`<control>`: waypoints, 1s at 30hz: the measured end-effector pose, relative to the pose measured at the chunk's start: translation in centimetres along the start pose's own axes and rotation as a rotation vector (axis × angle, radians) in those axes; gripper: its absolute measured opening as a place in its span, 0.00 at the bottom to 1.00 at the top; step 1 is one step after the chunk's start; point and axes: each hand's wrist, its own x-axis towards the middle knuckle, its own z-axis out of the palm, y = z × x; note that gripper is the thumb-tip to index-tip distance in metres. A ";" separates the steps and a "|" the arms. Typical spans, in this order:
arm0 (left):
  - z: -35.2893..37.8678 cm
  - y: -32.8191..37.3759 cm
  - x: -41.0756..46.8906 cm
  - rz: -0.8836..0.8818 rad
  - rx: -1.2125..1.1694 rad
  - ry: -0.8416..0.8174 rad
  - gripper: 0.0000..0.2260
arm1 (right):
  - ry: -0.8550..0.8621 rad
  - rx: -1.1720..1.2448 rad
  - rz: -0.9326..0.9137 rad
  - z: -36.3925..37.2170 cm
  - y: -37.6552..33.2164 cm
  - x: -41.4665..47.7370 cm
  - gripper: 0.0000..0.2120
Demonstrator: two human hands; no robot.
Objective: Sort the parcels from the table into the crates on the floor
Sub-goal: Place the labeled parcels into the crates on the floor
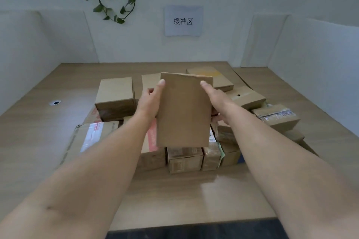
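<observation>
While it hung above the pile, parcel: upright — plain face toward camera.
Left hand: grasped parcel's left edge.
Right hand: grasped parcel's right edge.

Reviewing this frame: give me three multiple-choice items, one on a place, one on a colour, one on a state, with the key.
1. Where is the paper sign? A. on the wall behind the table B. on the floor C. on a parcel
2. What colour is the held parcel? A. white B. plain brown C. blue
3. How is the held parcel? A. flat on the table B. gripped by both hands above the pile C. in one hand only
1 A: it hangs on the wall. 2 B: bare brown cardboard. 3 B: the left hand and right hand grip its sides.
</observation>
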 end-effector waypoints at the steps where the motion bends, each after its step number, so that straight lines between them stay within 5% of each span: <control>1: -0.4 0.9 -0.3 0.004 -0.061 0.007 0.31 | -0.018 0.097 -0.032 0.1 -0.6 -0.5 0.40; 4: -1.7 2.3 -1.5 -0.010 -0.145 -0.009 0.36 | -0.064 0.290 -0.061 0.4 -0.9 -1.4 0.41; 12: -2.8 -1.7 -5.7 -0.076 -0.112 -0.046 0.08 | -0.017 0.257 0.016 -0.2 3.5 -3.9 0.23; 16: -2.6 -3.1 -8.5 -0.105 -0.115 -0.091 0.19 | -0.091 0.179 0.072 -0.9 5.3 -5.1 0.28; 21: -2.7 -6.5 -10.6 -0.227 0.009 -0.132 0.19 | -0.149 -0.069 0.050 0.3 8.4 -6.5 0.14; 26: -2.5 -8.6 -12.1 -0.185 0.053 -0.154 0.30 | -0.121 -0.163 -0.096 1.3 11.0 -7.6 0.36; 30: -2.8 -9.4 -13.2 -0.088 0.085 -0.145 0.34 | -0.180 -0.270 -0.267 2.0 12.3 -8.0 0.44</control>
